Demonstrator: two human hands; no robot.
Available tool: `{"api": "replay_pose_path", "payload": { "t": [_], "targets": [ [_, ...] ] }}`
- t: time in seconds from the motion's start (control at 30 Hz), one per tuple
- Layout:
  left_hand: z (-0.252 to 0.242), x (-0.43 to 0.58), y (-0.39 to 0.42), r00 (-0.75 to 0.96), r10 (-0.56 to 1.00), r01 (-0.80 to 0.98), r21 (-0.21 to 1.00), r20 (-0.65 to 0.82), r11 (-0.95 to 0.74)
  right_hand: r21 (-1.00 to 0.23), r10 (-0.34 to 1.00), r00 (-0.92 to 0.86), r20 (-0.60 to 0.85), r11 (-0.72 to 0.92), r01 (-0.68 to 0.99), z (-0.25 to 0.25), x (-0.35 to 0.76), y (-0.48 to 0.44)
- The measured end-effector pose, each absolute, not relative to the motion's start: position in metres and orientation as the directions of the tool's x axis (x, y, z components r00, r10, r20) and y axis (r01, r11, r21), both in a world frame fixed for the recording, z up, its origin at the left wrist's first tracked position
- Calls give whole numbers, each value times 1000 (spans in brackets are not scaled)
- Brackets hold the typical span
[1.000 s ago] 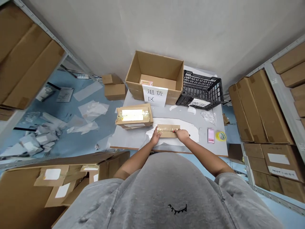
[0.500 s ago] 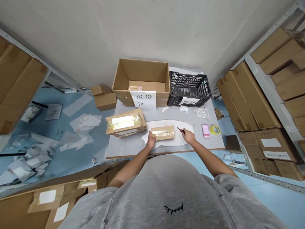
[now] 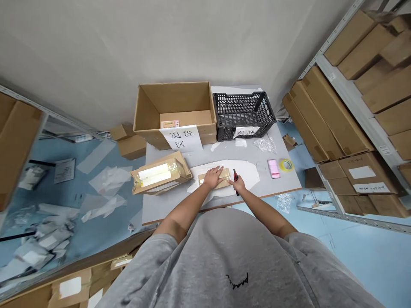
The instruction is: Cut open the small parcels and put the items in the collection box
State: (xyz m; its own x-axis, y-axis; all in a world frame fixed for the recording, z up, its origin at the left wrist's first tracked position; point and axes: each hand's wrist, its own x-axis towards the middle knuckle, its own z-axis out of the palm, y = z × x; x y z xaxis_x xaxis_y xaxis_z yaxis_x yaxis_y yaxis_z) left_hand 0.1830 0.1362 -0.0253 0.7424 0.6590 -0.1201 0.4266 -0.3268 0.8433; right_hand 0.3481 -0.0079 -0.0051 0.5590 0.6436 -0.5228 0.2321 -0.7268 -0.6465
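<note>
A small flat cardboard box (image 3: pixel 226 174) with shiny clear tape lies on a white sheet (image 3: pixel 248 171) on the table. Across its top rests my left hand (image 3: pixel 212 177), fingers stretched out and covering its middle. My right hand (image 3: pixel 238 185) is closed around a red and black utility knife (image 3: pixel 235 175), which points away from me. The fingers of that hand reach to the box's right end; whether they press on it I cannot tell. Left of the sheet sits a larger taped carton (image 3: pixel 162 173) with a white label.
Behind stand a big open carton (image 3: pixel 180 137) with a paper sign and a black plastic crate (image 3: pixel 245 117). A phone (image 3: pixel 274 168) and a tape roll (image 3: pixel 286 165) lie at the right. Shelves of cartons (image 3: pixel 349 115) flank the table; paper scraps (image 3: pixel 111 182) litter the floor at left.
My left hand has moved from the box's left end onto its top. My right hand, still holding the knife, has come left to the box's right end, and the knife now points forward.
</note>
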Motion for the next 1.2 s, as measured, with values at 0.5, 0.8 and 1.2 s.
{"api": "replay_pose_path", "payload": {
  "t": [0.5,0.8,1.2],
  "targets": [
    [-45,202,118,712,698,397,862,-74,-314,-656,548,550,-630,-755,2,3,335,-21],
    [-28,196,121,765,644,351,848,-15,-397,-760,613,594,-521,-650,4,7,352,1],
    [-16,183,104,823,558,534,479,-104,-697,-574,496,526,-691,-819,17,-10,381,63]
  ]
}}
